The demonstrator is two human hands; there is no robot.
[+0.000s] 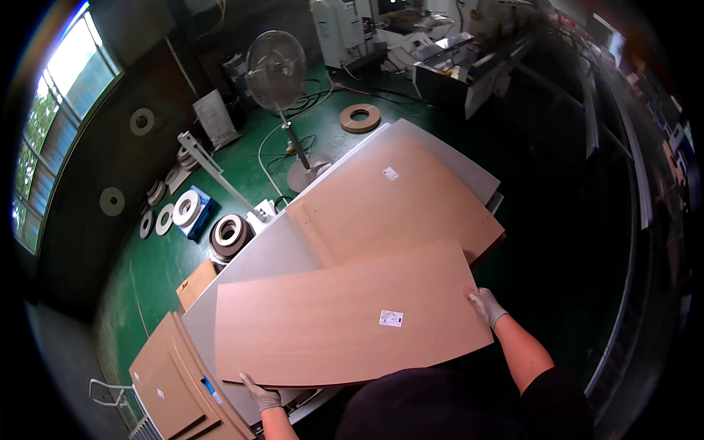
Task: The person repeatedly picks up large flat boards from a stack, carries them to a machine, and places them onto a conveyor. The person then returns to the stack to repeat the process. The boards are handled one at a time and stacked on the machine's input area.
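Observation:
A large wood-toned panel [308, 323] with a small white label [391, 318] spans the space in front of me. At its near left corner my left hand [260, 394], in a pale glove with bare fingertips, grips the edge. My right hand [485, 304], gloved alike, holds the right edge, thumb on top. The fingers of both hands are partly hidden under the panel. Beyond it, and partly covered by it, a similar labelled panel [396, 198] lies on a light grey surface [257, 257].
More brown panels [165, 381] are stacked at the lower left. A pedestal fan [277, 73] stands behind the grey surface. Rolls of edging strip [229, 233] sit on the green floor, one brown roll [359, 118] farther back. Machinery [440, 66] stands at the far right, and a long rail [634, 161] runs along the right.

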